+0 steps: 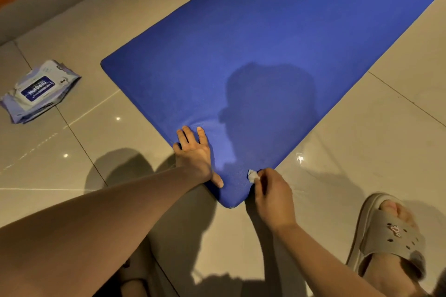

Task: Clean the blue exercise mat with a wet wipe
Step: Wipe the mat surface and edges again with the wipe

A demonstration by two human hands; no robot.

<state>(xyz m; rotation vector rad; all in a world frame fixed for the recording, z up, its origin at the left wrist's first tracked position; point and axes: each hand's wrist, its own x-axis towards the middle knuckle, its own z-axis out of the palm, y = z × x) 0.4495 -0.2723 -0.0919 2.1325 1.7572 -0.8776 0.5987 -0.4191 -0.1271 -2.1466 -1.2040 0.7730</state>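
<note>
Blue mat (265, 31) flat, smooth, near corner shadowed

Floor (362, 152): glossy beige tiles with thin grout lines.
Mat: blue exercise mat (265, 43) lies flat, its near corner between left hand (195, 154) and right hand (272, 198).
Wipes pack (39, 91): flat on tile, well left of the left hand.
Slipper (386, 234): beige, near, right of the right hand.

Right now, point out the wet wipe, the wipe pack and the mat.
wet wipe (253, 175), head view, its exposed white tip.
wipe pack (38, 90), head view, its blue label.
mat (265, 31), head view, bare middle.
</note>
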